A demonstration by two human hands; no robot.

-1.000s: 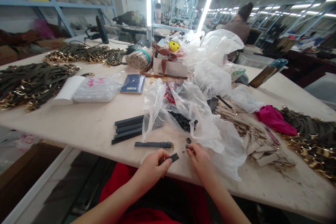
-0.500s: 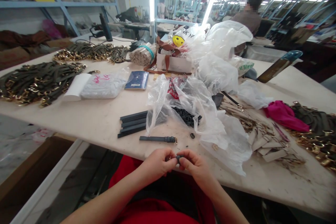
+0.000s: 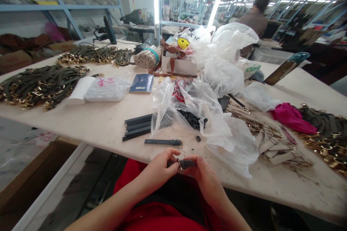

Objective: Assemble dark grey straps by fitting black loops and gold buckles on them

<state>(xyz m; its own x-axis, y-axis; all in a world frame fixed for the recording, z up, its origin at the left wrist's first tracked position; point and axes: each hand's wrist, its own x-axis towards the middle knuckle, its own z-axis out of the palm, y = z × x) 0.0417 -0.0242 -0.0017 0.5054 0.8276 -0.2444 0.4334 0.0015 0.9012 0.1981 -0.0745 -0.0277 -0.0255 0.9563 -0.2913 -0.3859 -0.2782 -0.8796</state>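
Between my two hands, at the table's front edge, is a short dark grey strap (image 3: 187, 164) with a gold-coloured buckle at its left end. The fingers of my left hand (image 3: 164, 166) are closed on the buckle end. My right hand (image 3: 207, 177) pinches the strap's other end between thumb and fingers. Just beyond them a similar buckled strap (image 3: 162, 142) lies flat. Behind it rests a stack of dark strips (image 3: 138, 126). Several small black loops (image 3: 192, 119) spill from a clear plastic bag (image 3: 230, 140), and a single loop (image 3: 198, 138) lies apart.
Olive straps with gold hardware (image 3: 40, 85) are heaped at the left. A blue booklet (image 3: 141, 83) and a packet in clear plastic (image 3: 108, 90) lie mid-table. Beige straps (image 3: 279, 148), a magenta cloth (image 3: 294, 118) and a brown bottle (image 3: 284, 68) are at the right. A person (image 3: 255, 18) is in the background.
My hands have moved slightly apart, the right one turning and shifting right. More of the grey strap and its gold buckle now shows between them.
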